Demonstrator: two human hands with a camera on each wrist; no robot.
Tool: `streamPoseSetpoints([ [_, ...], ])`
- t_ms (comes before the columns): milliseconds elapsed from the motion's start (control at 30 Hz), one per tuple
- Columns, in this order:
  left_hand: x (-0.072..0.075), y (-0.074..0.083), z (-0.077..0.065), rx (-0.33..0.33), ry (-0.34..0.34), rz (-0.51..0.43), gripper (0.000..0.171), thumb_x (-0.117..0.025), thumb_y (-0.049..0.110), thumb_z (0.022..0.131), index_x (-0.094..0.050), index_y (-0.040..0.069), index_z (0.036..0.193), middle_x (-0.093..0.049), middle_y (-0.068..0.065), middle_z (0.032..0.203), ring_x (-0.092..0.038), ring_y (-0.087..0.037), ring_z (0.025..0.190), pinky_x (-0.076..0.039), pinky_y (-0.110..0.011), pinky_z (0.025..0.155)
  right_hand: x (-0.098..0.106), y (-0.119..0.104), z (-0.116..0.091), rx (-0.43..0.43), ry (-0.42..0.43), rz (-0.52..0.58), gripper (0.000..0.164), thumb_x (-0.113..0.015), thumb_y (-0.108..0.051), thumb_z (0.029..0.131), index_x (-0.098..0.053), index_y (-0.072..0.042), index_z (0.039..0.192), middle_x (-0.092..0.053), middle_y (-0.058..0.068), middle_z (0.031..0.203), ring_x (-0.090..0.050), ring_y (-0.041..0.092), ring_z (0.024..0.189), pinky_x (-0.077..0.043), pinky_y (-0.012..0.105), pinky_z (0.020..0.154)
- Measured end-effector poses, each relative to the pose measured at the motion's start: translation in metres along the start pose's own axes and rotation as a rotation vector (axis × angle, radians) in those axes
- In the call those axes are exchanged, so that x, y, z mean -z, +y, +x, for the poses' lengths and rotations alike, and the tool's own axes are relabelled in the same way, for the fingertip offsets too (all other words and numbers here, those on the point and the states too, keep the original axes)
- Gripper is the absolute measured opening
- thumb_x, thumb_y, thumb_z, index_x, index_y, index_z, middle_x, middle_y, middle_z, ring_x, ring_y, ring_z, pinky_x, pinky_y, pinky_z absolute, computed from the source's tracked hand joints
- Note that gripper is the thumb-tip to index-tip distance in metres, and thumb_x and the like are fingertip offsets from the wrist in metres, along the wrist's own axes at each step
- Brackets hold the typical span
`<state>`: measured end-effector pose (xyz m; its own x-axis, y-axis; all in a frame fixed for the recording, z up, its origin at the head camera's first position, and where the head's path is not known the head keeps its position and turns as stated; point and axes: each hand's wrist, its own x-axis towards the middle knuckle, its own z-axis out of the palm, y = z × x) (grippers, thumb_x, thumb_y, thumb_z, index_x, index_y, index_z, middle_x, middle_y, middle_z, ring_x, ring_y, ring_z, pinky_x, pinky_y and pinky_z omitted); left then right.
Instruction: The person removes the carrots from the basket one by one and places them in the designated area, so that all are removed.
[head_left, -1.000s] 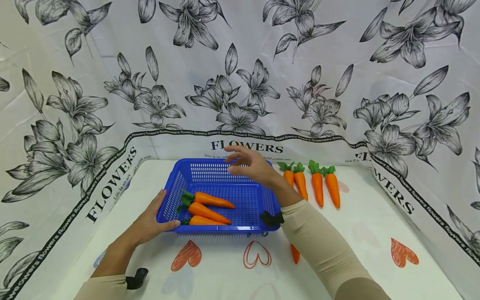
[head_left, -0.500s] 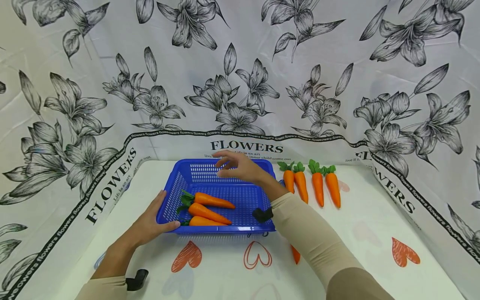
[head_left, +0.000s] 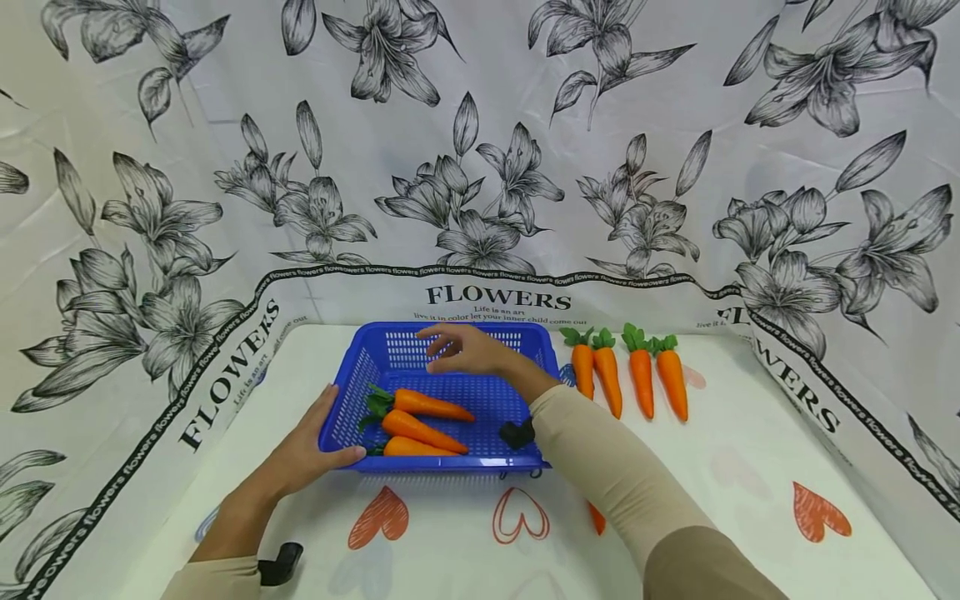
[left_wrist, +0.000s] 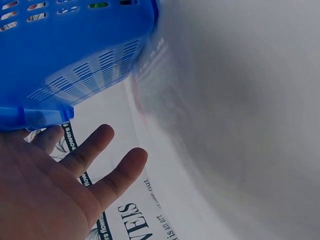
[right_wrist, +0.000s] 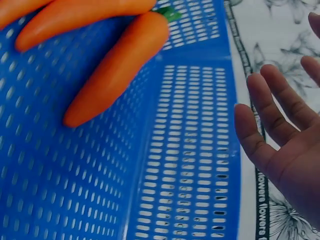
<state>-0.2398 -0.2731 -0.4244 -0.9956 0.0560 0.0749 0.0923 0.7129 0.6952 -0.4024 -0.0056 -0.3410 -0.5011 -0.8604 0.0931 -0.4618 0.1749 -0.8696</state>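
In the head view a blue plastic basket [head_left: 442, 462] with slotted walls stands on the table. Three orange carrots [head_left: 423, 432] with green tops lie in its left part. My left hand [head_left: 303, 454] is at the basket's front left corner, thumb on the rim and fingers along the outer side. The left wrist view shows its fingers [left_wrist: 122, 175] spread, some at the rim. My right hand [head_left: 472, 350] hovers over the back of the basket, holding nothing. In the right wrist view its fingers are loosely spread beside the basket wall [right_wrist: 195, 150], and a carrot [right_wrist: 117, 72] lies inside.
Several more carrots [head_left: 641, 383] lie in a row on the table right of the basket. An orange tip [head_left: 597, 518] shows beside the right sleeve [head_left: 607, 450], which hides the rest. A flower-print cloth [head_left: 487, 167] hangs behind the white, heart-printed tabletop [head_left: 735, 500].
My right hand has drifted left and slightly down over the basket, its fingers still loose. The left hand stays at the corner, and the carrots in the basket lie as before.
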Motion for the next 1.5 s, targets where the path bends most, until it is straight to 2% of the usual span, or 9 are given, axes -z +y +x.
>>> streamPoseSetpoints([
  [67, -0.001, 0.0, 0.001, -0.001, -0.003, 0.003, 0.101, -0.068, 0.043, 0.07, 0.002, 0.023, 0.14, 0.003, -0.006, 0.144, -0.014, -0.039, 0.124, -0.02, -0.064, 0.088, -0.001, 0.012, 0.004, -0.041, -0.007, -0.017, 0.054, -0.065, -0.029, 0.077, -0.043, -0.026, 0.127, -0.054, 0.004, 0.109, -0.054, 0.02, 0.095, -0.047, 0.029, 0.073],
  [200, -0.001, 0.002, 0.001, -0.006, -0.007, 0.002, 0.101, -0.067, 0.044, 0.07, 0.002, 0.023, 0.14, 0.003, -0.006, 0.144, -0.014, -0.038, 0.124, -0.02, -0.064, 0.088, -0.006, 0.03, 0.012, -0.069, -0.049, -0.069, 0.054, -0.065, -0.033, 0.076, -0.043, -0.033, 0.125, -0.053, 0.001, 0.11, -0.053, 0.018, 0.096, -0.047, 0.028, 0.074],
  [367, 0.002, 0.003, -0.001, -0.007, -0.005, 0.003, 0.101, -0.067, 0.045, 0.07, 0.002, 0.022, 0.14, 0.003, -0.007, 0.144, -0.013, -0.039, 0.124, -0.02, -0.064, 0.088, -0.016, 0.041, 0.023, -0.092, -0.124, -0.093, 0.054, -0.066, -0.031, 0.076, -0.043, -0.032, 0.125, -0.052, 0.001, 0.11, -0.053, 0.016, 0.095, -0.047, 0.027, 0.073],
  [600, 0.002, 0.003, -0.001, -0.008, -0.013, -0.005, 0.101, -0.067, 0.043, 0.07, 0.002, 0.021, 0.14, 0.004, -0.007, 0.144, -0.013, -0.039, 0.124, -0.02, -0.064, 0.088, -0.024, 0.046, 0.031, -0.132, -0.17, -0.14, 0.054, -0.065, -0.032, 0.077, -0.043, -0.031, 0.126, -0.051, 0.001, 0.114, -0.053, 0.013, 0.095, -0.046, 0.026, 0.073],
  [867, 0.001, 0.002, 0.001, -0.003, -0.004, -0.007, 0.101, -0.068, 0.041, 0.07, 0.003, 0.022, 0.14, 0.003, -0.008, 0.144, -0.017, -0.039, 0.122, -0.021, -0.063, 0.088, -0.03, 0.049, 0.033, -0.214, -0.237, -0.191, 0.055, -0.065, -0.035, 0.076, -0.041, -0.037, 0.127, -0.049, 0.007, 0.12, -0.048, 0.015, 0.101, -0.043, 0.029, 0.078],
  [1067, 0.001, 0.001, 0.0, -0.01, -0.003, -0.005, 0.102, -0.068, 0.041, 0.07, 0.003, 0.021, 0.14, 0.002, -0.008, 0.144, -0.017, -0.039, 0.122, -0.021, -0.063, 0.088, -0.036, 0.053, 0.032, -0.266, -0.29, -0.25, 0.057, -0.064, -0.038, 0.076, -0.04, -0.037, 0.128, -0.049, -0.001, 0.118, -0.048, 0.014, 0.101, -0.04, 0.036, 0.084],
  [1200, 0.001, 0.001, 0.0, -0.021, -0.001, -0.017, 0.102, -0.068, 0.041, 0.07, 0.003, 0.021, 0.14, 0.002, -0.007, 0.144, -0.016, -0.038, 0.123, -0.019, -0.062, 0.089, -0.039, 0.054, 0.033, -0.288, -0.291, -0.277, 0.059, -0.066, -0.035, 0.075, -0.041, -0.035, 0.128, -0.049, -0.002, 0.117, -0.048, 0.015, 0.102, -0.041, 0.038, 0.084],
  [1333, 0.0, 0.001, -0.002, -0.01, -0.003, -0.019, 0.102, -0.068, 0.04, 0.07, 0.003, 0.022, 0.14, 0.002, -0.007, 0.144, -0.016, -0.038, 0.123, -0.02, -0.062, 0.089, -0.042, 0.056, 0.033, -0.284, -0.306, -0.308, 0.058, -0.066, -0.027, 0.076, -0.041, -0.033, 0.128, -0.049, 0.001, 0.116, -0.049, 0.017, 0.102, -0.043, 0.034, 0.08],
  [1500, 0.001, 0.002, -0.004, -0.018, 0.002, -0.02, 0.102, -0.068, 0.041, 0.07, 0.003, 0.021, 0.14, 0.002, -0.007, 0.144, -0.016, -0.037, 0.123, -0.02, -0.061, 0.09, -0.043, 0.058, 0.032, -0.309, -0.31, -0.327, 0.06, -0.066, -0.014, 0.077, -0.042, -0.032, 0.128, -0.054, 0.005, 0.108, -0.054, 0.015, 0.091, -0.048, 0.028, 0.069],
])
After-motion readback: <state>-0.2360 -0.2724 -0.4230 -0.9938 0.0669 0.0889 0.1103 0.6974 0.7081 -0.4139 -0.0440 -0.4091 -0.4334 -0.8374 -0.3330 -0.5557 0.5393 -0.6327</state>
